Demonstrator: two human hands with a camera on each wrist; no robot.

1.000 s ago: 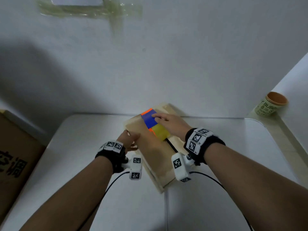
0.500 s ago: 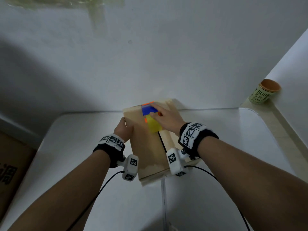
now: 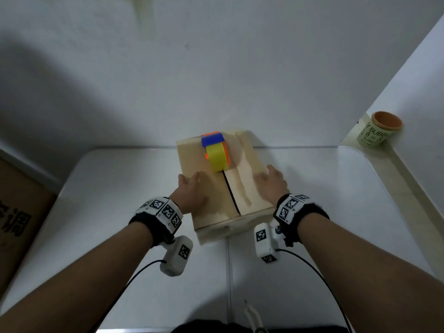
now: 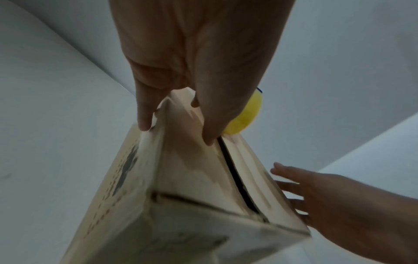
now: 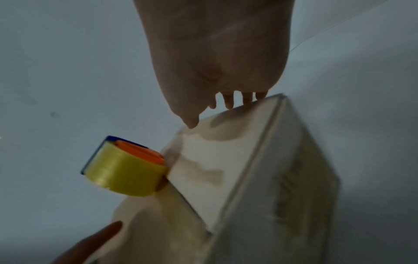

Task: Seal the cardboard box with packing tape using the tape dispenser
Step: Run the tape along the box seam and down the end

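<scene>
Right hand [image 3: 270, 186] off tape dispenser [image 3: 215, 152], both grips flat, box [image 3: 211, 188] lengthwise away

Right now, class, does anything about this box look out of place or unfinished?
Yes. The tape dispenser sits unattended on the cardboard box, at its far end, while the centre seam gapes dark and untaped. The left hand and right hand rest on the flaps.

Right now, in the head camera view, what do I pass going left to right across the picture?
Brown carton → left hand → tape dispenser on the cardboard box → right hand → paper cup on the ledge.
</scene>
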